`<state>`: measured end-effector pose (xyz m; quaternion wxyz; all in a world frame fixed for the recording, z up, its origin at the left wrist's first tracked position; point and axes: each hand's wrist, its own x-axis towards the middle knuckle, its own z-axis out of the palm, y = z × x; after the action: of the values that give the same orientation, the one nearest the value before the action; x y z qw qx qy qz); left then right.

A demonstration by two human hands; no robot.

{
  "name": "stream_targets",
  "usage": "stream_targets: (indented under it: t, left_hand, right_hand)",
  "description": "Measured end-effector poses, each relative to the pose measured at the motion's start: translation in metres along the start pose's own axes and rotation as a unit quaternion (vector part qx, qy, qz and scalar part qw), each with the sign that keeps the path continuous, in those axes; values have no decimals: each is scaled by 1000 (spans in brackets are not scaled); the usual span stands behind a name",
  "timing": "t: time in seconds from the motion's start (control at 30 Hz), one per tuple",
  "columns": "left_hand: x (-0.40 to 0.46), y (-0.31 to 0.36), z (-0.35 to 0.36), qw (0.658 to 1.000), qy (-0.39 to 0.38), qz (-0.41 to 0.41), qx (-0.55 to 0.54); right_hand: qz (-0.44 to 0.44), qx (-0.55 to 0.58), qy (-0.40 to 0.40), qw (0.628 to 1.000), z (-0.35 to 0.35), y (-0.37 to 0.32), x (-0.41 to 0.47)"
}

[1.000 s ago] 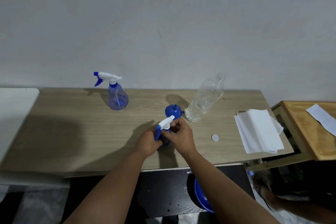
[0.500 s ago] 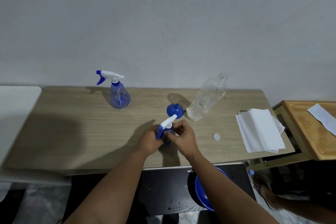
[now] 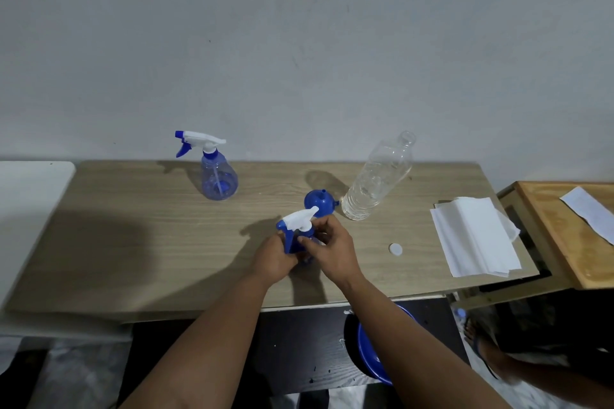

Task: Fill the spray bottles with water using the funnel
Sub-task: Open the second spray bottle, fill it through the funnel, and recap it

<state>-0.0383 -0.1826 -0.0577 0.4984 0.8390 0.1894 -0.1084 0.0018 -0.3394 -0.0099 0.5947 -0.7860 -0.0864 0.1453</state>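
Observation:
A small blue spray bottle (image 3: 296,226) with a white trigger head stands near the table's front middle. My left hand (image 3: 273,258) grips its body, which is mostly hidden. My right hand (image 3: 332,247) pinches the collar under the white head. Just behind them a blue funnel (image 3: 318,200) lies mouth down on the table. A clear plastic water bottle (image 3: 374,180), uncapped and partly filled, stands right of the funnel. A second blue spray bottle (image 3: 216,172) with its head on stands at the back left.
A white bottle cap (image 3: 395,249) lies on the wooden table (image 3: 139,242) right of my hands. Folded white paper towels (image 3: 471,237) sit at the right end. A blue basin (image 3: 372,352) is under the table. Someone's sandalled foot (image 3: 481,342) shows at lower right.
My hands have stayed on the near spray bottle; the right fingers have shifted slightly around its collar and the white head has turned a little.

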Motion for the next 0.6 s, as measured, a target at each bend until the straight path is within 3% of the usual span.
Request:
stream_targets:
  t: [0.37,0.6]
  left_hand:
    - [3,-1,3,999,18,-10,28]
    - [-2,4,3,1000,23,3,13]
  right_hand:
    - [8,-27,-47,999,-5,-9,3]
    - [29,-81,34,996,5,-10,3]
